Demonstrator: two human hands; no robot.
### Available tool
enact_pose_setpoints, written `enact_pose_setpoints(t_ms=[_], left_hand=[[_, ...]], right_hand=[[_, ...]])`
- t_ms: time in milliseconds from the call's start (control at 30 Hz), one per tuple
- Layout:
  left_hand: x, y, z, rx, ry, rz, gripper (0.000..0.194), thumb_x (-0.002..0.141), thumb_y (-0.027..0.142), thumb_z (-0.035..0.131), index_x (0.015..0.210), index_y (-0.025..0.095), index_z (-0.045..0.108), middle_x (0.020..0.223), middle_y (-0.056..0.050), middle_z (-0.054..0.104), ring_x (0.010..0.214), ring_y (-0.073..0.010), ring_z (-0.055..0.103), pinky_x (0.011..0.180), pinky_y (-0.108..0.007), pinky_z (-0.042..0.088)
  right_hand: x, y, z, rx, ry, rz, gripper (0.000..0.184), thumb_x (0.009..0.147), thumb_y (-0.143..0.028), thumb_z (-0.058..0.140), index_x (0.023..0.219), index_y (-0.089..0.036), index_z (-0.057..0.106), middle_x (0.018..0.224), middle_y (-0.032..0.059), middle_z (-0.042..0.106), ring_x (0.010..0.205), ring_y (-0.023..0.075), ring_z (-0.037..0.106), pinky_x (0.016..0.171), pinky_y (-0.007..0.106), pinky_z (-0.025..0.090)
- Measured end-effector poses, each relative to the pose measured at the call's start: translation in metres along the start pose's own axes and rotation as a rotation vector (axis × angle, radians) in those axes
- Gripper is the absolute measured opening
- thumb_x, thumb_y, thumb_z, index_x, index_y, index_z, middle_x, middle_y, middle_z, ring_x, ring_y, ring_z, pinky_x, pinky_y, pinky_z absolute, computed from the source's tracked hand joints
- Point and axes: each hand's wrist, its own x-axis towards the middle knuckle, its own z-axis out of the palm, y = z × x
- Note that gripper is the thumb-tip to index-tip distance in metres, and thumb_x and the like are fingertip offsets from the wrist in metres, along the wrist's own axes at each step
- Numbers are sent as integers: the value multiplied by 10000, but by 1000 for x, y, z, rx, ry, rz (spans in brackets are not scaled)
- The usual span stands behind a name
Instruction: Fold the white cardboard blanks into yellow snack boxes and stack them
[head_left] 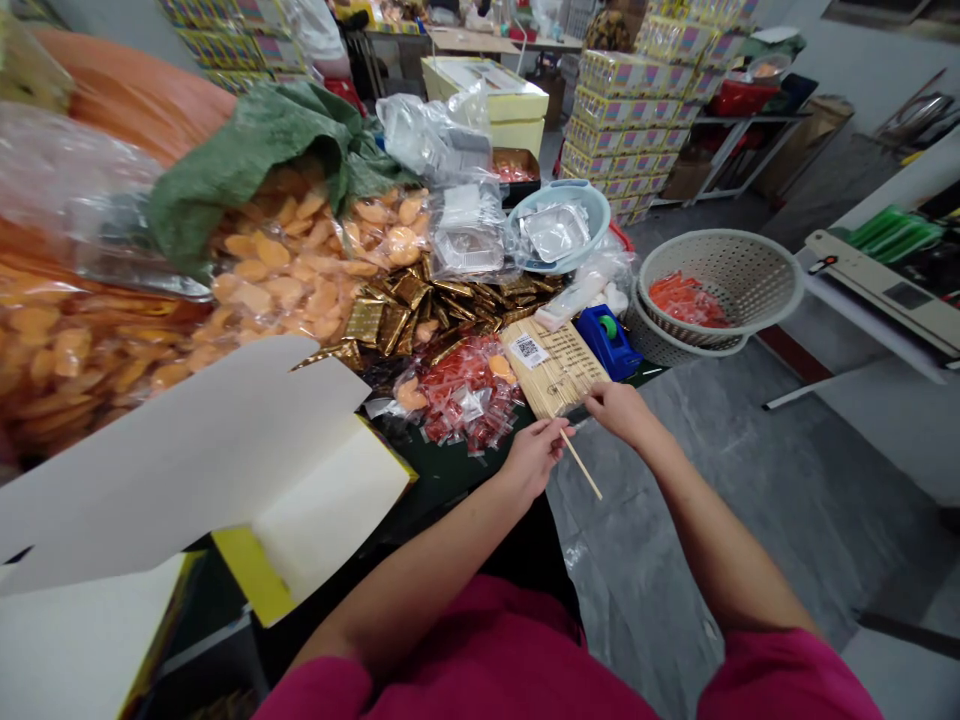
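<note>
My left hand (534,458) is closed around a thin wooden stick (583,468), which slants down to the right over the table's edge. Just beyond lies a flat pack of wooden sticks (559,372) in clear plastic with a white printed label. The fingers of my right hand (621,412) are pinched at the pack's lower right corner; their tips are partly hidden. To the left of the pack is a heap of small red clear-wrapped packets (469,395). A blue tape dispenser (609,343) with green tape stands against the pack's right side.
Gold-wrapped packets (390,318) and bagged orange oval pieces (289,285) cover the table behind. Open white cartons (322,500) stand at left. Foil trays sit in a light blue basin (600,205). Grey baskets (776,285) are at right, with stacked boxes (626,120) behind.
</note>
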Motion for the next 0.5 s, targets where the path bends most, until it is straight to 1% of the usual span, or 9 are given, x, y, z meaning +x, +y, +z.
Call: enact_pose_setpoints(t_ms=[67, 133, 233, 300, 367, 433, 500], left_hand=[[2, -3, 2, 4, 11, -22, 183, 685, 236, 813, 745, 110, 694, 744, -83, 694, 578, -65, 541, 540, -169, 365], [5, -7, 3, 15, 29, -33, 169, 693, 227, 804, 734, 112, 688, 733, -80, 690, 566, -61, 528, 529, -167, 351], [9, -13, 1, 34, 27, -18, 222, 649, 257, 833, 719, 113, 680, 715, -71, 682, 548, -53, 503, 518, -168, 328], [10, -15, -1, 48, 14, 4, 281, 600, 295, 861, 711, 117, 674, 723, -67, 684, 549, -52, 497, 521, -169, 328], [12, -16, -3, 60, 14, 19, 325, 559, 325, 879, 693, 127, 660, 728, -62, 688, 549, -54, 495, 523, -170, 335], [13, -15, -4, 67, 15, 27, 346, 539, 344, 885, 680, 134, 648, 722, -57, 687, 545, -55, 492, 520, -171, 337], [13, -14, -3, 70, 10, 34, 343, 548, 348, 881, 683, 134, 650, 716, -56, 684, 548, -57, 497, 518, -172, 335]], right_hand=[[-4, 10, 11, 67, 51, -6, 239, 918, -295, 491, 903, -204, 712, 921, 63, 745, 881, 193, 676, 739, 250, 428], [0, 14, 24, 120, 107, -22, 203, 911, -304, 524, 949, -208, 699, 941, 44, 742, 889, 176, 669, 762, 241, 428], [13, 6, 35, 88, 129, -35, 203, 910, -286, 525, 965, -184, 691, 1000, 71, 732, 946, 180, 656, 792, 243, 424], [22, -2, 33, 43, 117, -14, 224, 910, -255, 496, 944, -160, 696, 990, 108, 730, 945, 198, 656, 783, 257, 422], [27, -8, 27, 30, 93, 17, 250, 906, -243, 475, 944, -146, 702, 969, 132, 731, 928, 214, 661, 766, 266, 421], [29, -10, 20, 36, 63, 34, 269, 907, -264, 469, 952, -149, 709, 979, 132, 733, 925, 217, 662, 753, 262, 418], [27, -9, 15, 46, 40, 29, 289, 922, -289, 454, 949, -166, 714, 1001, 114, 735, 927, 204, 661, 745, 249, 412]])
